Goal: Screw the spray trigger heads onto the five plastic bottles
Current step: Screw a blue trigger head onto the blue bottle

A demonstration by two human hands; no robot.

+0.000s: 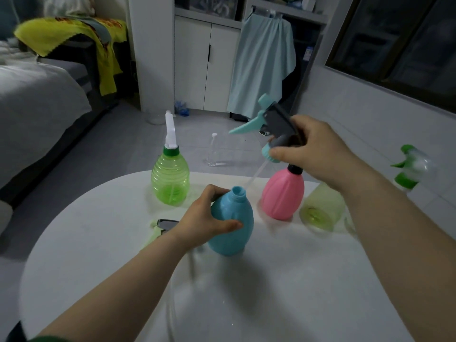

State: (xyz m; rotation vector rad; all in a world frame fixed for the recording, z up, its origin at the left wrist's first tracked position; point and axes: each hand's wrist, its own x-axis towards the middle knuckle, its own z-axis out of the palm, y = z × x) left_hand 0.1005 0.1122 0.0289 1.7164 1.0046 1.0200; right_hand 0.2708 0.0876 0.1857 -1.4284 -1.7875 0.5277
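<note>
My left hand (206, 220) grips the blue bottle (234, 225), which stands slightly tilted on the white table (98, 243) with its neck uncovered. My right hand (318, 149) holds a teal and grey trigger head (274, 124) above and to the right of that neck; its clear dip tube (255, 177) slants down toward the opening. A pink bottle (282, 193) with a black neck stands behind, without a head. The green ribbed bottle (170, 178) at the back left carries a white head. A pale yellow-green bottle (320, 208) stands partly behind my right forearm.
A light green and silver trigger head (161, 224) lies on the table left of my left wrist. A green and white trigger head (410, 166) shows blurred at the right. A clear small bottle (213, 150) stands on the floor beyond the table. A bed is at the left.
</note>
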